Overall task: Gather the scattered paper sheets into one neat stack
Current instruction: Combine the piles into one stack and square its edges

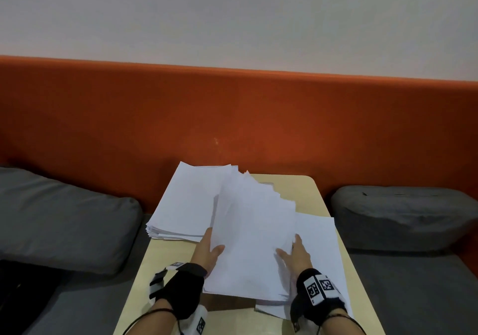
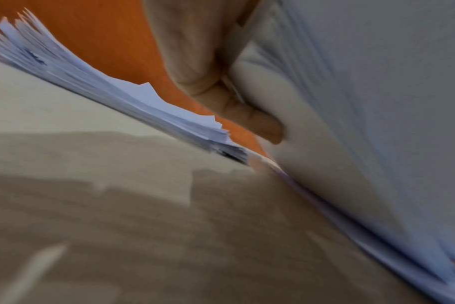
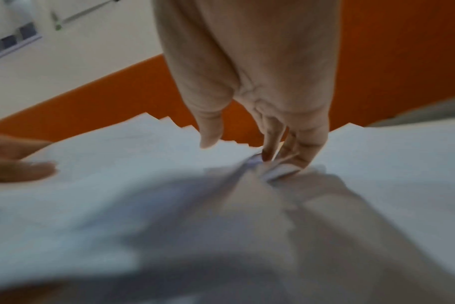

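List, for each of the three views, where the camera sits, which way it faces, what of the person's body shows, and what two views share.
Head: worn on the head, facing forward and down at the table; shows the left hand and right hand gripping the fanned bundle of sheets.
Left wrist: low over the table, looking along the hand; shows its fingers under the bundle.
Right wrist: above the bundle, looking along the hand; shows its fingers at the bundle's edge.
Shared: head and left wrist views both show the paper stack lying at the far left.
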`<state>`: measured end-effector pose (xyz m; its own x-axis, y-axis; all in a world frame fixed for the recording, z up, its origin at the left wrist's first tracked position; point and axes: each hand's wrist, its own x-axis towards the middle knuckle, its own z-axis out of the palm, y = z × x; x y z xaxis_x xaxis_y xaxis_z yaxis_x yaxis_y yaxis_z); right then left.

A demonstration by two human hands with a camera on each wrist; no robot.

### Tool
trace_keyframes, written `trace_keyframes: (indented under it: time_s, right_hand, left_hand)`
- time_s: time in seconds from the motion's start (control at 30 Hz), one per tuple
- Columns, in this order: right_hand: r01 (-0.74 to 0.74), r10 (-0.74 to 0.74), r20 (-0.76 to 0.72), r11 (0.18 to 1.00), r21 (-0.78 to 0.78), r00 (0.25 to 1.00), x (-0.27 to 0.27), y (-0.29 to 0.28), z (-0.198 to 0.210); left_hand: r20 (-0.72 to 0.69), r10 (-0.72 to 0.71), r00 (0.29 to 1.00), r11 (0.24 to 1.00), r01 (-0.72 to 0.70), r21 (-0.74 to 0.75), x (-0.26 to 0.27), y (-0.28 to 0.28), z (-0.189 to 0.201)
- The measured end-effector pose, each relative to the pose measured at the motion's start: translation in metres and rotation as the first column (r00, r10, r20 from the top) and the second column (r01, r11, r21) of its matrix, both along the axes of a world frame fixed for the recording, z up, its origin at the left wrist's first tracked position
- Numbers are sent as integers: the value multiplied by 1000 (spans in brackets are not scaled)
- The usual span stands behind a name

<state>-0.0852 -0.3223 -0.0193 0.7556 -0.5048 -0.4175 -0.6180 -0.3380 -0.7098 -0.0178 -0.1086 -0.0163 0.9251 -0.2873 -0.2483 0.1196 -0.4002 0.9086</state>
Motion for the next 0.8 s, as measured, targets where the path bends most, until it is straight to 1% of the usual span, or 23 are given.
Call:
trace_keyframes:
  time_s: [0.03,0.07,0.1,0.13,0.17,0.23,0.27,0.33,0.4,0.43,0.5,0.57,0.67,0.77,0.8]
  right_hand:
    - [89,-101,91,988,129,991,2,-3,-2]
    - [163,-208,134,944,287,969,2,-3,3]
    - [198,-299,181,880,431,937,2,-7,2]
    - [214,-354,180,823,526,918,1,-10,7]
    - [192,-374,203,784,590,905,1,-16,9]
    - [120,-355,262,768,629,898,-3,-23,25]
    - [104,-348,291,781,616,891,-3,-28,30]
    - [68,-320,403,847,527,857,-2,-34,45]
    - [87,-319,501,898,432,805,0,-34,59]
    - [105,-326,537,910,401,778,0,-32,65]
    - [96,-344,598,909,406,724,-1,-28,81]
    - [38,-299,660,924,379,689,-3,-23,98]
    - [-16,-193,716,962,274,670,-4,-20,108]
    - [-93,-81,713,975,202,697,-4,-15,109]
    - [-114,-66,712,973,202,699,-3,-14,107]
  left_hand:
    - [25,-11,1000,1000,11,-25,-3,0,9]
    - [50,-20,999,998,22,-52,-6,0,18]
    - [60,-25,998,996,30,-80,-8,1,23]
    - [80,-30,996,993,39,-112,-9,1,28]
    - [97,-37,995,989,50,-142,-9,2,30]
    - [129,-66,989,979,90,-184,-9,2,35]
    - [158,-82,984,975,112,-194,-9,1,39]
    - [233,-88,968,972,135,-193,-7,-2,47]
    - [295,-55,954,973,118,-199,-3,-8,56]
    - [331,-29,943,973,103,-209,-1,-11,61]
    - [401,23,916,970,77,-230,3,-16,70]
    - [437,56,898,965,65,-256,4,-19,81]
    - [439,130,889,945,23,-327,4,-23,94]
    - [455,204,867,925,-19,-379,3,-25,98]
    - [461,217,860,921,-23,-390,2,-25,99]
